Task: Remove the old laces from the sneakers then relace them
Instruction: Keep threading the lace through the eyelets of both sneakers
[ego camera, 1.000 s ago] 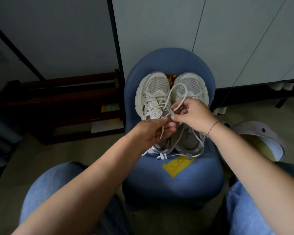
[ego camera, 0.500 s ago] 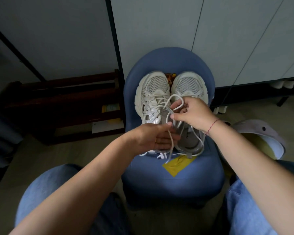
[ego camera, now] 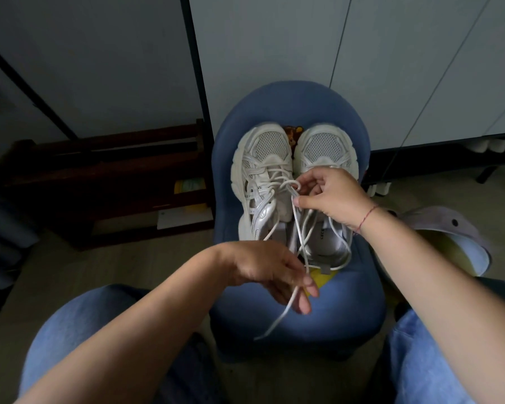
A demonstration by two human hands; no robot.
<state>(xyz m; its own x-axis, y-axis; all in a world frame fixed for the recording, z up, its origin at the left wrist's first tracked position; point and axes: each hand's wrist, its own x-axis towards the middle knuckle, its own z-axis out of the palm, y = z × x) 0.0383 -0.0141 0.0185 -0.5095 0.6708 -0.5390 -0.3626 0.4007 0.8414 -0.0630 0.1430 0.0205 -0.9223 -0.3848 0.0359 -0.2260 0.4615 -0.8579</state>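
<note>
sneakers: white mesh pair, side by side on the seat of a small blue chair (ego camera: 337, 316), toes towards the chair's back edge, heels towards the front edge
left sneaker (ego camera: 260, 170): laces criss-crossed up the front
right sneaker (ego camera: 324, 147): toe sticks out past the right hand, and a bunch of slack white strands droop over its opening and heel
lace (ego camera: 278, 317): white and round, runs from the right hand down over the right sneaker to the left hand, and the free end dangles past the front part of the seat
right hand (ego camera: 331, 196): over the middle of the right sneaker, thumb and forefinger closed on a little loop of the lace, right between the two shoes
left hand (ego camera: 270, 271): lower down, near the front of the seat, palm down, fingertips pinching the lace with the tail hanging out below them
bracelet (ego camera: 366, 218): thin red string on the right wrist
yellow patch (ego camera: 318, 279): on the seat, just at the right sneaker's heel
brown bear thing (ego camera: 292, 134): peeking out between the two toes; can't tell if it's a toy or a print
jeans (ego camera: 79, 322): blue, a knee either side of the chair
wooden rack (ego camera: 105, 170): dark, on the floor to the left of the chair
cabinet doors (ego camera: 274, 53): pale, behind the chair
</note>
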